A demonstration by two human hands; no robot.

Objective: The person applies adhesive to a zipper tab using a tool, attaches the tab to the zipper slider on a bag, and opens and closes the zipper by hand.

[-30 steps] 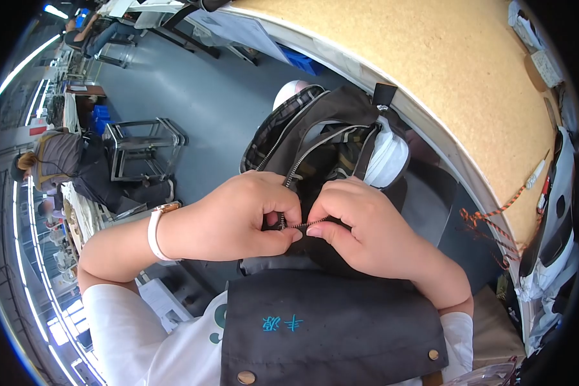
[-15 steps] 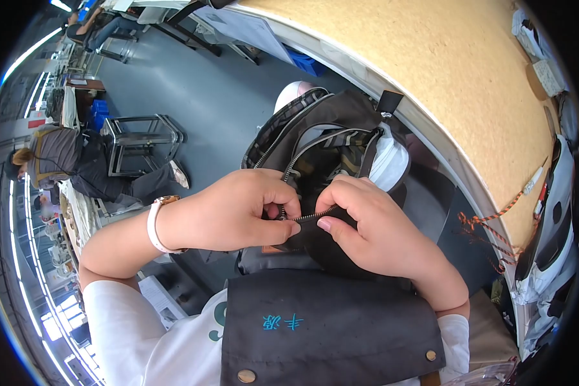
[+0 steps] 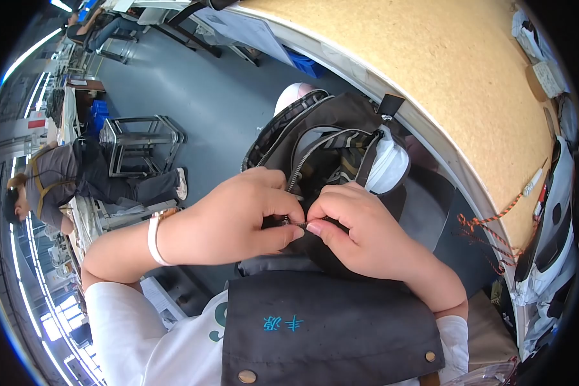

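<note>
A dark backpack (image 3: 321, 122) with open zips lies in my lap, its patterned lining showing inside. My left hand (image 3: 248, 215) pinches the metal-toothed zip edge of the bag between thumb and forefinger. Right beside it, my right hand (image 3: 360, 225) pinches the same zip edge, the two sets of fingertips nearly touching. A white inner piece (image 3: 388, 161) shows at the bag's right side. Below the hands is a dark apron (image 3: 334, 321) with blue lettering. Whether a zip slider is between the fingers is hidden.
A tan-topped table (image 3: 431, 64) curves along the right, with an orange cord (image 3: 508, 209) and bags at its far edge. A metal stool frame (image 3: 145, 141) stands on the floor at left. A seated co-worker (image 3: 58, 170) is beyond it; another person sits at upper left.
My hands were a little apart along the zip half a second ago; now their fingertips have come together. The seated co-worker at left has shifted posture.
</note>
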